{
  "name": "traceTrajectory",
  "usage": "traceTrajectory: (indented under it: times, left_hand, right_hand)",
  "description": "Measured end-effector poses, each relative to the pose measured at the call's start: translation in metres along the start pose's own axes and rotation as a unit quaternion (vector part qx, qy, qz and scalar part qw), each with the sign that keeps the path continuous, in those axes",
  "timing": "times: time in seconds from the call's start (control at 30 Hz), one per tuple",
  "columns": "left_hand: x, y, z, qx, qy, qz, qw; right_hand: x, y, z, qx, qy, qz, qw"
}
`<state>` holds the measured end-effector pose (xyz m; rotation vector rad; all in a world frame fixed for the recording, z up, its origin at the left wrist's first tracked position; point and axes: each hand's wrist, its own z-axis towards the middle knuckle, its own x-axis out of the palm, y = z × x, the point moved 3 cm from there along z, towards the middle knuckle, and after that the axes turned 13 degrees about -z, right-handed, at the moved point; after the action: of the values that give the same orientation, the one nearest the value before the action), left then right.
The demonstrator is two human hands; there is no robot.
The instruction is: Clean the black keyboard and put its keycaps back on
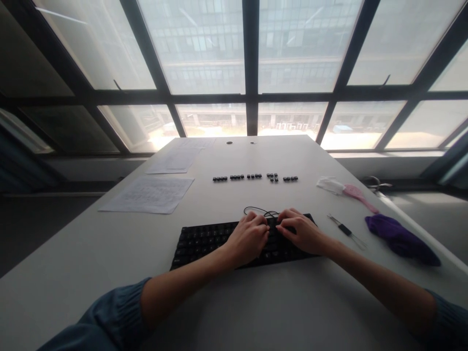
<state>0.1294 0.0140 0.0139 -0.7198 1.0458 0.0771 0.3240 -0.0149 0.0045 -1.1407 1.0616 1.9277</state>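
Observation:
A black keyboard (204,241) lies slightly turned on the white table in front of me, its cable (256,208) looped behind it. My left hand (252,235) rests over the keyboard's middle, fingers curled together; whatever is at their tips is hidden. Just to its right, my right hand (300,231) is over the right part of the keys, thumb and forefinger bent close together in a pinch. Anything between them is too small to make out. Beyond the keyboard, several loose black keycaps (237,177) stand in short rows.
On the right lie a keycap puller (344,229) with wire ends, a pink brush (356,193), a crumpled white wrapping (329,185) and a purple cloth (400,239). Papers (148,195) with writing lie at the left. Large windows (212,48) rise behind the table (234,312).

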Motion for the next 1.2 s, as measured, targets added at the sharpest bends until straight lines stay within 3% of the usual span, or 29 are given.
traceTrajectory:
  times: [0.13, 0.27, 0.43, 0.6, 0.73, 0.9, 1.0, 1.1, 1.2]
  left_hand:
    - [-0.012, 0.023, 0.036, -0.029, 0.000, -0.046, 0.999]
    - [-0.026, 0.063, 0.100, -0.090, -0.067, -0.028, 0.993]
    - [-0.015, 0.106, 0.168, -0.155, -0.103, -0.004, 0.983]
    - [0.008, 0.126, 0.196, -0.166, -0.099, 0.005, 0.981]
    - [0.017, 0.128, 0.204, -0.166, -0.091, 0.003, 0.982]
    - [0.010, 0.114, 0.197, -0.163, -0.099, -0.016, 0.981]
    - [0.002, 0.096, 0.174, -0.154, -0.090, -0.042, 0.983]
    - [-0.004, 0.073, 0.140, -0.145, -0.057, -0.118, 0.981]
    - [-0.003, 0.050, 0.103, -0.161, -0.021, -0.199, 0.966]
  right_hand:
    - [-0.010, -0.023, 0.019, 0.005, -0.039, 0.016, 0.999]
    - [-0.020, -0.077, 0.068, 0.100, -0.126, -0.086, 0.983]
    - [-0.009, -0.129, 0.127, 0.127, -0.081, -0.218, 0.964]
    - [0.008, -0.145, 0.148, 0.096, -0.044, -0.237, 0.966]
    - [0.013, -0.146, 0.156, 0.081, -0.027, -0.242, 0.967]
    - [0.007, -0.137, 0.153, 0.080, -0.038, -0.236, 0.968]
    - [-0.003, -0.125, 0.132, 0.089, -0.079, -0.198, 0.973]
    - [-0.013, -0.109, 0.096, 0.081, -0.125, -0.078, 0.986]
    - [-0.019, -0.088, 0.057, 0.065, -0.108, 0.038, 0.991]
